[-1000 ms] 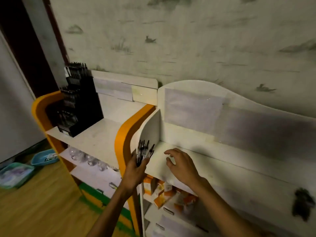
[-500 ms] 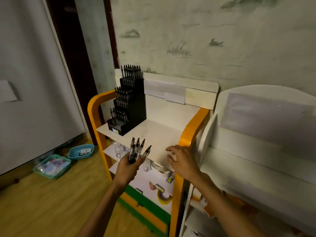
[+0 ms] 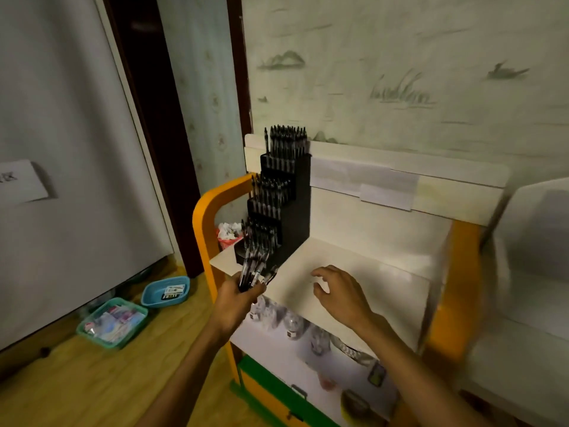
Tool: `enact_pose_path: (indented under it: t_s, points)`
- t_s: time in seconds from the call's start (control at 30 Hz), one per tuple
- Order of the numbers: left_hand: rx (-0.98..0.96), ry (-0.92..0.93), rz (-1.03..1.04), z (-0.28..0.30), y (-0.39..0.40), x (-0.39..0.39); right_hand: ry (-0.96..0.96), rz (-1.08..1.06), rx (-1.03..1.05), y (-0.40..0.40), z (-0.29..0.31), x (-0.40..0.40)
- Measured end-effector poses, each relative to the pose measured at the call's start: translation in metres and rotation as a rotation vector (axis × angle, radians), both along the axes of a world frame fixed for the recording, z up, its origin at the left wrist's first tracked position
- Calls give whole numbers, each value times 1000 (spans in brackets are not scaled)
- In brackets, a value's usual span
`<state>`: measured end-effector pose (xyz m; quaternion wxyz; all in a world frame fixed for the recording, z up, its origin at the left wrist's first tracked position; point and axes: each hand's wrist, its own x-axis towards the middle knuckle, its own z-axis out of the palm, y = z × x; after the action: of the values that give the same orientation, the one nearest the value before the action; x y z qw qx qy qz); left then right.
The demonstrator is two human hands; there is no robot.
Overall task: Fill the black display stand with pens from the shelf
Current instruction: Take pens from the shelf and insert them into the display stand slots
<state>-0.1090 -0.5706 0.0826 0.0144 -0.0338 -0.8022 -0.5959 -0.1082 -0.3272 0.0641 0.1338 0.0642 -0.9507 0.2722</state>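
Observation:
A black stepped display stand (image 3: pixel 294 208) stands at the left end of the white top shelf (image 3: pixel 354 272) of an orange-framed unit, its tiers packed with dark pens. My left hand (image 3: pixel 237 300) grips a bunch of several pens (image 3: pixel 255 271), tips up, just in front of the stand's lowest tier. My right hand (image 3: pixel 341 295) hovers above the shelf to the right of the stand, fingers loosely curled, holding nothing.
An orange side rail (image 3: pixel 203 217) curves up left of the stand. A lower shelf (image 3: pixel 308 331) holds small clear items. A second white shelf unit (image 3: pixel 535 272) stands at the right. A blue basket (image 3: pixel 166 291) and a green basket (image 3: pixel 112 322) lie on the wooden floor.
The view has swung left from the right-hand white shelf to the orange unit. My left hand has carried the pens up to the stand. My right hand now hovers over the top shelf.

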Motion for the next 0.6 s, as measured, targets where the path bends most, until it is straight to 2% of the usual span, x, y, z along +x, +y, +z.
enact_pose_path:
  t_s: [0.17, 0.43, 0.6]
  points:
    - [15, 57, 25, 6, -35, -80, 51, -56, 32, -34, 12, -68]
    - [87, 156, -93, 12, -65, -160, 30, -128, 33, -75, 16, -134]
    - [177, 87, -144, 7, -76, -206, 28, -181, 46, -94, 21, -162]
